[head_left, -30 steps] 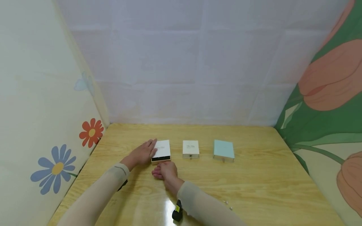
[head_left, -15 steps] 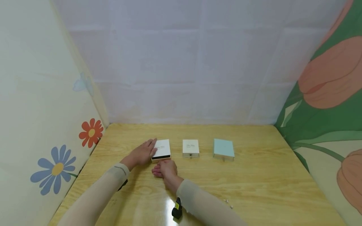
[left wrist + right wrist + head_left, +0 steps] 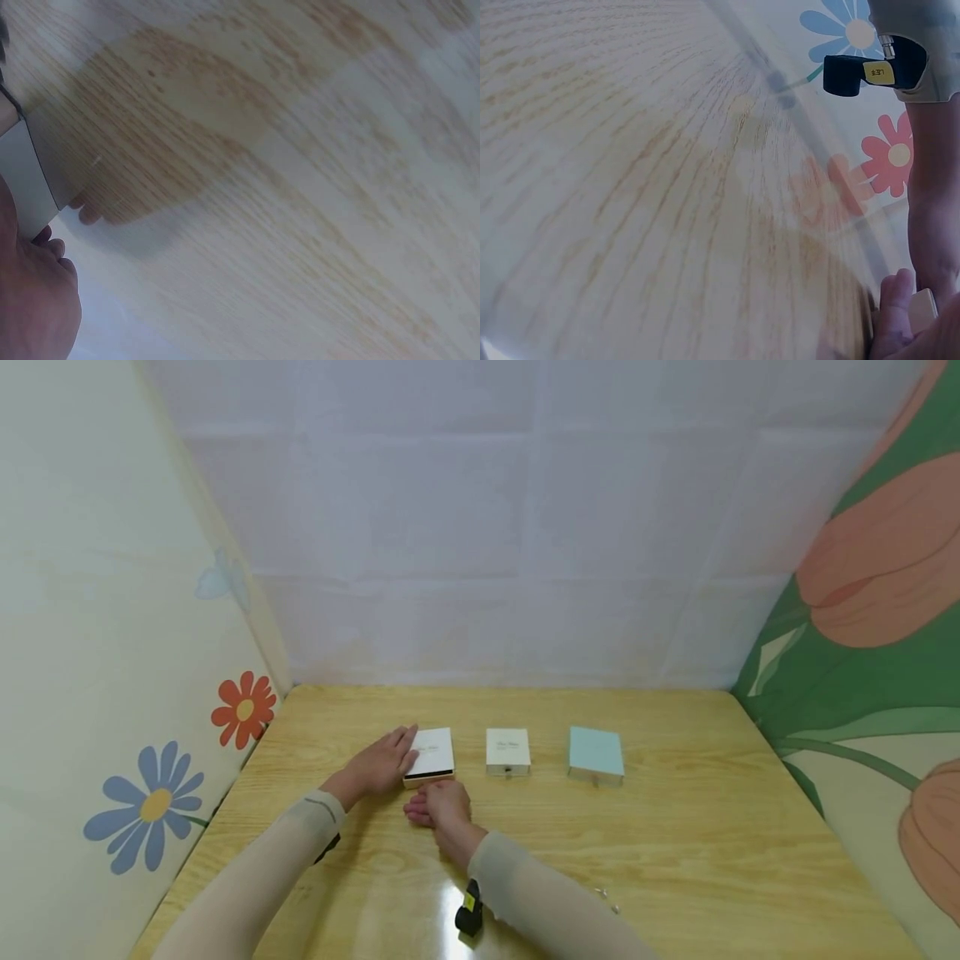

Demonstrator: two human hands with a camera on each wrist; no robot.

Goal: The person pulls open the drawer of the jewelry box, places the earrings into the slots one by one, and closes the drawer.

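On the left of the wooden table lies a white drawer box (image 3: 431, 743) with small print on its lid. Its drawer sticks out slightly at the near side, showing a thin black strip. My left hand (image 3: 378, 764) grips the box from the left, with thumb and fingers over its top edge; in the left wrist view its curled fingers (image 3: 52, 244) lie against the box's grey wall (image 3: 30, 176). My right hand (image 3: 444, 806) touches the near face of the drawer, its fingers loosely bent. The exact contact is hidden.
A smaller cream drawer box (image 3: 507, 747) and a pale blue box (image 3: 596, 752) stand in a row to the right. Small shiny pieces (image 3: 609, 900) lie near the right forearm. A white cloth backdrop (image 3: 480, 568) and flowered side panels (image 3: 153, 806) enclose the table (image 3: 697, 827).
The drawer of the white box has slid slightly further in, and the black strip is narrower. My right hand has moved a little forward with it; the left hand stays on the box.
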